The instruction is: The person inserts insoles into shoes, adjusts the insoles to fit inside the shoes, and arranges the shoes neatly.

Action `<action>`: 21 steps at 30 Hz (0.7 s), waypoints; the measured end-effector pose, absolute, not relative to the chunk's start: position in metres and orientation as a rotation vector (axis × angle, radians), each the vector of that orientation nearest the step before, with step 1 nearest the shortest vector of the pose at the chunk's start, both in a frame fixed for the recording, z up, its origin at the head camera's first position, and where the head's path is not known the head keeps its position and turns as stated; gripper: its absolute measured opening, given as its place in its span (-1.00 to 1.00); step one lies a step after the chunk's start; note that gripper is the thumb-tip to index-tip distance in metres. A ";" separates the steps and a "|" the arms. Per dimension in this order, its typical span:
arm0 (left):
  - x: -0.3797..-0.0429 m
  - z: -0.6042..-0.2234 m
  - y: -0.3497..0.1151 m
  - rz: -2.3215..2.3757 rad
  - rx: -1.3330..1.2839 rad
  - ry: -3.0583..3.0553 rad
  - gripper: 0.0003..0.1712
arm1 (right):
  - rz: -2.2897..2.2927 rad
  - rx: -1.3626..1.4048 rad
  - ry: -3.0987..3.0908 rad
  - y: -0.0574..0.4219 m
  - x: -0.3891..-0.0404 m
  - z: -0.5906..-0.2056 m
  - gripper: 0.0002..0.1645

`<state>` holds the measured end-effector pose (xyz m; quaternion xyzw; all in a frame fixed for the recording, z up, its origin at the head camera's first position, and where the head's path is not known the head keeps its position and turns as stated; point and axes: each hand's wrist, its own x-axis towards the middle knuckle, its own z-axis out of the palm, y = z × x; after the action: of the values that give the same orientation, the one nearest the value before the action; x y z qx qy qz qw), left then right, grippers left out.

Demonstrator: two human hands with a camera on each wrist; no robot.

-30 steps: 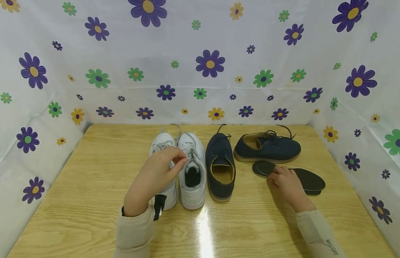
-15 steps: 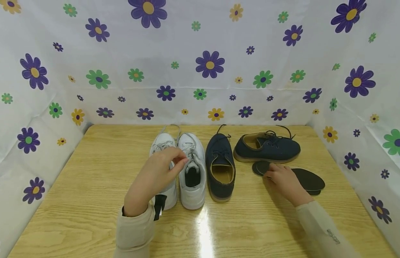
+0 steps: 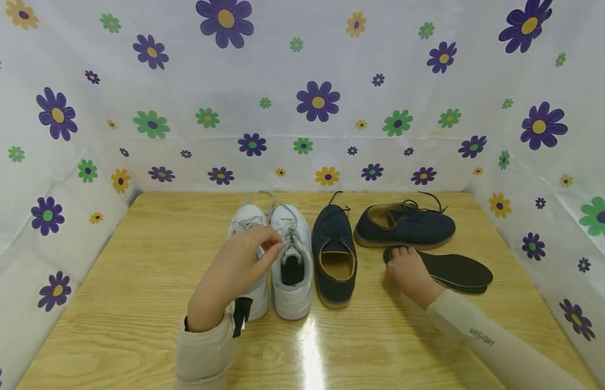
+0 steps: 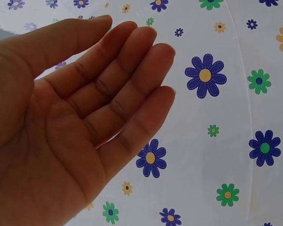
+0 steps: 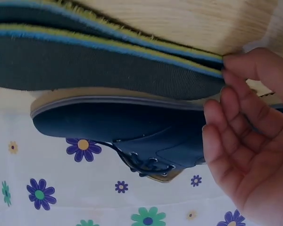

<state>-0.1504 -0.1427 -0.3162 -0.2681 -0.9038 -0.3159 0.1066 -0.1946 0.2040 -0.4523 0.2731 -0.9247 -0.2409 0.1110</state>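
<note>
Fingers of the left hand [image 3: 234,276] are straight and relaxed, gripping nothing; the left wrist view shows an open palm with only flowered cloth behind it. They hover over the tongue and laces of the left white sneaker [image 3: 248,260], and whether they brush the laces cannot be told. Just right of those fingertips stands the second white sneaker [image 3: 292,260], touching its mate, heel toward the person.

Further right, between the two hands, the navy lace-up shoe [image 3: 333,254] stands toe away, its mouth open and the tan footbed bare, which may be why loose insoles lie close by.

Fingers of the right hand [image 3: 407,271] curl at the near end of the two dark insoles [image 3: 458,270], stacked one on the other on the wooden table [image 3: 136,303]. In the right wrist view the fingertips [image 5: 238,63] sit at the edge of the stack where the upper insole [image 5: 104,66] meets the lower one, seemingly to part or pinch one; a full grasp is not plain. Just beyond these fingers the second navy shoe [image 3: 404,225] lies crosswise, its sole edge just beside the insoles.
</note>
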 end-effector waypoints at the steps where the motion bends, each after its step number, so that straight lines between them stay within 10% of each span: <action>1: -0.150 -0.316 -0.143 -0.932 -0.790 -2.658 -0.96 | -0.719 0.787 -2.722 0.205 -0.194 -0.454 -0.80; 21: -0.151 -0.318 -0.141 -0.909 -0.824 -2.619 -0.96 | -0.297 0.904 -2.672 0.229 -0.197 -0.460 -0.81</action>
<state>-0.1511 -0.1413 -0.3184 -0.2829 -0.8985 -0.3118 0.1246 -0.1965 0.2293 -0.4604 0.3151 -0.9311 -0.1035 0.1518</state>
